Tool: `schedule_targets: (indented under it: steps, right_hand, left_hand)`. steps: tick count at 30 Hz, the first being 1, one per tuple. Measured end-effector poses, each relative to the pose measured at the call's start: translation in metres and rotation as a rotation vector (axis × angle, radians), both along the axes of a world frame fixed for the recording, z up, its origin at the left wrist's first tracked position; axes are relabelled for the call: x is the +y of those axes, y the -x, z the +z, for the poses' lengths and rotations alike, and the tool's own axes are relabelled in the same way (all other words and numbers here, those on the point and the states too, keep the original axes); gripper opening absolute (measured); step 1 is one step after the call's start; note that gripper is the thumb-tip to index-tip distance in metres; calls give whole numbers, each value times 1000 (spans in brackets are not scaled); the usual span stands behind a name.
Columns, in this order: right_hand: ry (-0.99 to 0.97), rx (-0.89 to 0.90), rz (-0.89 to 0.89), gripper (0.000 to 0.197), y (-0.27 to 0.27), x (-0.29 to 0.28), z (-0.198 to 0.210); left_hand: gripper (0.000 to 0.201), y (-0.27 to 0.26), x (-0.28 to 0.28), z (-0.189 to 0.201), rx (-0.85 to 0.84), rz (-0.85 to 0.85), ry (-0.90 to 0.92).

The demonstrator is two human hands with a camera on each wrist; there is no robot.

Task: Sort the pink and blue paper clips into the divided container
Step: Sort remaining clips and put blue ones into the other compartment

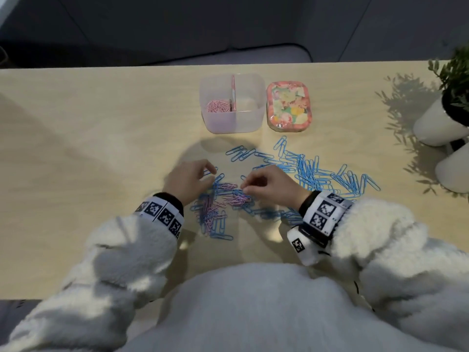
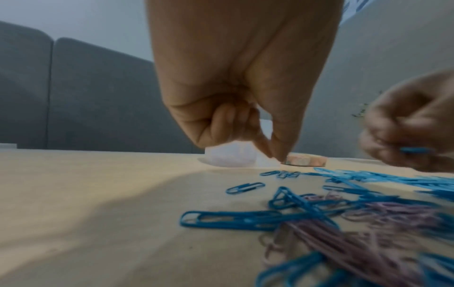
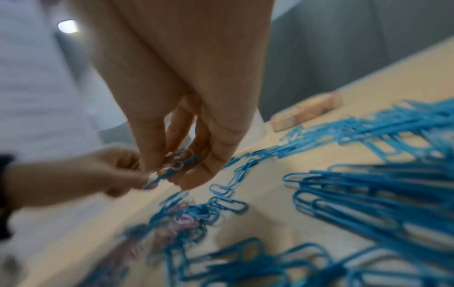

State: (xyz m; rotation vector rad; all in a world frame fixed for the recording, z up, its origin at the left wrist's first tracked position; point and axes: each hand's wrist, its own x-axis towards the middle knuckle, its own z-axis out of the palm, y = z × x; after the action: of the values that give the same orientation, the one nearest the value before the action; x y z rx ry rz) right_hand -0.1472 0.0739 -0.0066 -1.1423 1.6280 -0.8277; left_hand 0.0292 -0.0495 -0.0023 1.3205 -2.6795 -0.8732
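A translucent divided container (image 1: 210,118) stands at the table's far middle, with pink paper clips (image 1: 217,106) in its left compartment; the right compartment looks empty. A mixed pile of pink and blue clips (image 1: 215,209) lies between my hands, and loose blue clips (image 1: 312,171) spread to the right. My right hand (image 1: 245,185) hovers over the pile and pinches a small bunch of pink clips with a blue one (image 3: 175,162). My left hand (image 1: 212,174) is just above the table, thumb and forefinger (image 2: 282,151) pressed together, with nothing showing between them.
A flowered lid or tin (image 1: 288,107) lies right of the container. Two white pots with a green plant (image 1: 441,123) stand at the right edge. A grey sofa sits beyond the far table edge. The tabletop (image 1: 88,148) on the left is bare wood.
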Motion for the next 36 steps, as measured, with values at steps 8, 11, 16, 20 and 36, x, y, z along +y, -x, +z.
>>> schedule_targets:
  steps: [8,11,16,20,36]
  right_hand:
    - [-293,-696,-264,15,22,-29,33]
    - [-315,-746,-312,22,29,-52,46]
    - [-248,-527,-133,20,31,-71,62]
    - [-76,-443,-282,21,26,-103,72]
    - [-35,-407,-453,22,33,-75,77]
  left_hand:
    - [15,-11,37,-12,-193,-272,55]
    - [16,-10,40,-14,-191,-261,57]
    - [17,-11,39,-12,-119,-198,-4]
    - [16,-11,42,-10,5,-83,-134]
    - [20,66,-57,58,598,289,-722]
